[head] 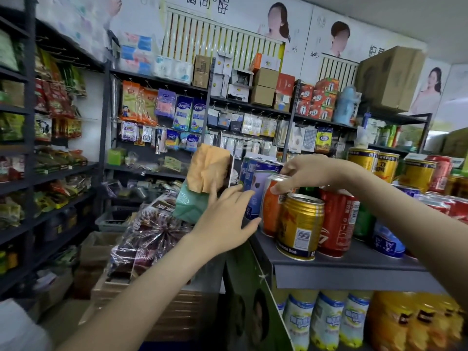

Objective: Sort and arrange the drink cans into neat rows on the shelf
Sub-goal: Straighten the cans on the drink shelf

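Drink cans crowd the grey shelf point(342, 259). At its left end stands an orange can point(272, 214), and my right hand point(307, 174) grips it by the top rim. Beside it stand a gold can point(300, 224) at the front edge, a red can point(336, 224), and a tall blue-and-white can point(253, 183) behind. My left hand point(228, 221) hovers with relaxed fingers just left of the orange can, near the blue-and-white one, holding nothing. More gold cans point(385, 165) and red cans point(440, 173) stand further right. My right forearm hides part of the row.
A blue can point(387, 241) sits under my right arm. Bottles point(326, 323) fill the shelf below. Left of the shelf end lie wrapped goods point(152, 231) and bags point(207, 171). Dark racks of snacks point(50, 102) line the left wall.
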`<state>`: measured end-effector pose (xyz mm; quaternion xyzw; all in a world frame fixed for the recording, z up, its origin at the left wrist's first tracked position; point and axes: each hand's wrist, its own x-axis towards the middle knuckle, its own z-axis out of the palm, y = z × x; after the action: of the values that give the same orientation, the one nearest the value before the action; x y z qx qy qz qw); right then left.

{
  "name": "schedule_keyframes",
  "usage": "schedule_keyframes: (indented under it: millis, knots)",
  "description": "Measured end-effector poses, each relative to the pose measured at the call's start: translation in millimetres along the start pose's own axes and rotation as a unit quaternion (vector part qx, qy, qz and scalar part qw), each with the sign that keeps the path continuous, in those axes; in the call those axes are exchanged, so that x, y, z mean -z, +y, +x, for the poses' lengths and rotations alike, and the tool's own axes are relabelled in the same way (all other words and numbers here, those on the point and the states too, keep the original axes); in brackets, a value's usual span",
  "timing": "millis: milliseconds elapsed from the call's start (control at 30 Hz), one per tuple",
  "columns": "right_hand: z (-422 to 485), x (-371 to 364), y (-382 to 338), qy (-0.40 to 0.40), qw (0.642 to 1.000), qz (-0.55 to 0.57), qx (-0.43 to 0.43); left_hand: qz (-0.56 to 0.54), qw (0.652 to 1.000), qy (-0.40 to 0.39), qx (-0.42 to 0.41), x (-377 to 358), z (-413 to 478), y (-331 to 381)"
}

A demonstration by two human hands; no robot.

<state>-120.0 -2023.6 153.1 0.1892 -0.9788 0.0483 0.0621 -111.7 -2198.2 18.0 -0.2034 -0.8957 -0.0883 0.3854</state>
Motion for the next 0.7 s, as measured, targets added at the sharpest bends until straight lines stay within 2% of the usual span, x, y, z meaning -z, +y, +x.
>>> schedule_keyframes:
  millis: [200, 300, 533, 600, 700]
  knots:
    - [1, 2, -2, 0.056, 0.998, -0.005, 0.041, 0.007, 1.000, 0.002, 0.026, -12, 4, 6]
    - [-3, 9, -4, 0.070, 0.996, 0.030, 0.053, -0.010, 0.998, 0.038, 0.045, -14, 7, 7]
    - [-4, 25, 1, 0.096, 0.972, 0.204, 0.064, -0.053, 0.991, 0.112, 0.057, -4, 18, 8]
    - [-3, 26, 4, 0.107, 0.957, 0.263, 0.064, -0.109, 0.981, 0.149, 0.066, -1, 24, 7]
    - [0, 27, 9, 0.135, 0.929, 0.340, 0.063, -0.245, 0.945, 0.202, 0.077, 4, 30, 0]
